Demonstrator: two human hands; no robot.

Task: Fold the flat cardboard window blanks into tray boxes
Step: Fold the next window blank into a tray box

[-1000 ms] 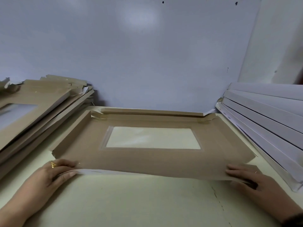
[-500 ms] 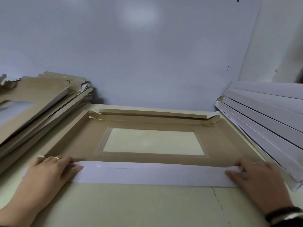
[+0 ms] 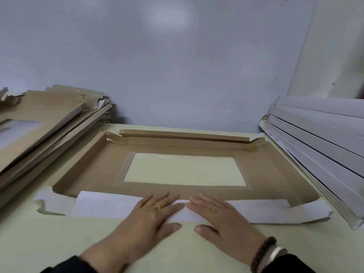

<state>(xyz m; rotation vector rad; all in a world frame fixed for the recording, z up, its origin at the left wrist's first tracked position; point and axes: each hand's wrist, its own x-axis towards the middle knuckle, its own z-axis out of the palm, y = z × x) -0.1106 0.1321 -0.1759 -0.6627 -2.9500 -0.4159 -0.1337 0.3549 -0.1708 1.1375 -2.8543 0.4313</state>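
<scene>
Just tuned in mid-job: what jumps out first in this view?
Both hands, the left hand and right hand, press flat side by side on the white front flap of a brown cardboard blank lying mid-table, its clear window showing the table beneath. A leaning pile of brown blanks sits at left, and a stack of white folded boxes at right.

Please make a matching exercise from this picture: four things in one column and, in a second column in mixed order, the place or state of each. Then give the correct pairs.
1. near flap
2. far flap
3. white stack
4. brown blanks

A. piled at the left
B. pressed flat under both hands, white side up
C. folded over at the wall side
D. leaning at the right

Pairs: 1-B, 2-C, 3-D, 4-A
</scene>
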